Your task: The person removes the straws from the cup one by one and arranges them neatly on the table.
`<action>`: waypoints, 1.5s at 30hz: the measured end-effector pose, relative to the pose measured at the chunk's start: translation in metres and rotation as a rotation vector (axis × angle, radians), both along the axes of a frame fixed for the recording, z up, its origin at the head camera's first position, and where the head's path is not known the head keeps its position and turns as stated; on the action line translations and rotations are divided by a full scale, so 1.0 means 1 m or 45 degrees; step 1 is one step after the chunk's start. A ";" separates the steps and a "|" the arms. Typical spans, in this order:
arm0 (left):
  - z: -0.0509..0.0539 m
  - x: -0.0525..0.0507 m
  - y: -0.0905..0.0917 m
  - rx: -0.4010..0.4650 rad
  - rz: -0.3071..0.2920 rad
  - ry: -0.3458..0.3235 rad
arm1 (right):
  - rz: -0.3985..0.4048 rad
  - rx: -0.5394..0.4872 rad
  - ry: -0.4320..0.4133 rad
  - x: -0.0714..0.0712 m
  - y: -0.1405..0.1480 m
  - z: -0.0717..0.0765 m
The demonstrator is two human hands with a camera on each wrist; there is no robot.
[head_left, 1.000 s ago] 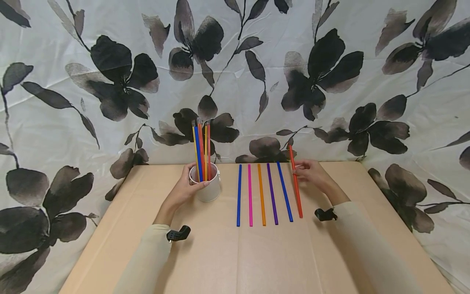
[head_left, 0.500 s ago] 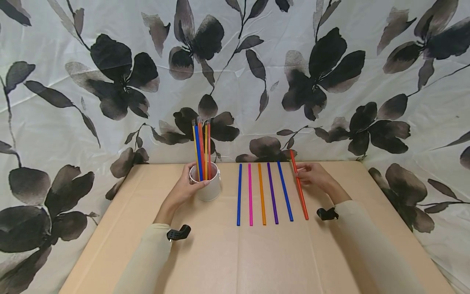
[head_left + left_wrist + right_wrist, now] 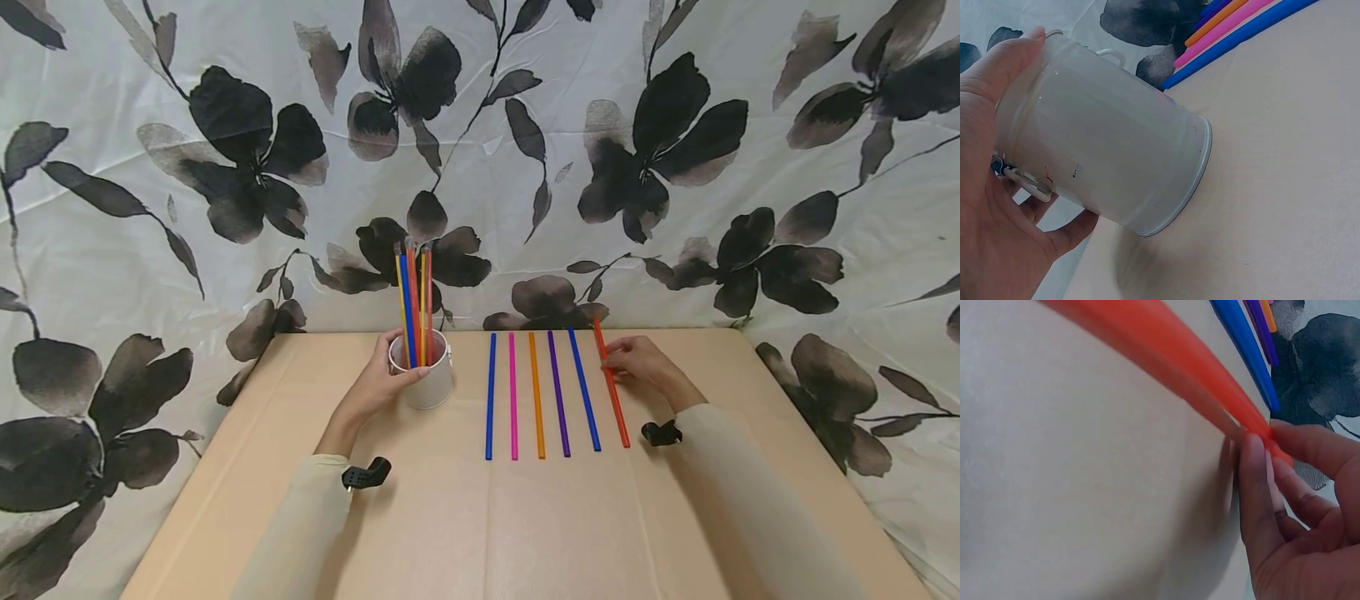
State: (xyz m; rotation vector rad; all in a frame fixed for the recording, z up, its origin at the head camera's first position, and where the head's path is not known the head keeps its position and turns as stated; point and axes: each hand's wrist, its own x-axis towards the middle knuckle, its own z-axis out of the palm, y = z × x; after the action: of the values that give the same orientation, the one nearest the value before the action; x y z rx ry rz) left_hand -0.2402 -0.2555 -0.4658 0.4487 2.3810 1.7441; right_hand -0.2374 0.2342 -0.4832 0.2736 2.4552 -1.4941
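Observation:
My left hand (image 3: 378,373) grips a small white metal pail (image 3: 429,390) round its side, thumb on the near wall. Upright in the pail stand several thin sticks (image 3: 410,308), yellow, blue and orange-red. In the left wrist view the pail (image 3: 1104,131) is tilted in the frame, its wire handle near the fingers. My right hand (image 3: 641,362) pinches a glossy red straw (image 3: 612,396) between thumb and fingers near its far end. The right wrist view shows the red straw (image 3: 1166,350) close to the table; whether all of it touches cannot be told.
Left of the red straw lie a blue straw (image 3: 583,392), a purple straw (image 3: 558,396), an orange straw (image 3: 536,396), a pink straw (image 3: 513,396) and another blue straw (image 3: 491,396), roughly side by side. Behind the table (image 3: 555,533) hangs a floral cloth (image 3: 525,275).
My right hand has brought the red straw slightly right and lower toward the table, apart from the blue one. My left hand stays on the pail.

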 end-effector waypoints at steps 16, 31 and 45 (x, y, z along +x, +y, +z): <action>0.023 0.013 0.005 -0.009 -0.020 -0.039 | -0.034 0.252 -0.004 0.000 -0.011 0.002; -0.001 -0.002 -0.002 -0.024 -0.007 0.002 | -0.001 0.289 0.011 0.001 -0.015 0.002; -0.002 -0.001 -0.001 -0.031 -0.012 0.024 | -0.002 0.260 -0.003 0.002 -0.018 0.003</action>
State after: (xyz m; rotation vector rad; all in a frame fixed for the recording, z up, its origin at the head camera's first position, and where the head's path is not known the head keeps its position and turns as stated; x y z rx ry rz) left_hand -0.2412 -0.2567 -0.4675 0.4741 2.4063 1.7130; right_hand -0.2354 0.2166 -0.4799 0.3156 2.6080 -1.2430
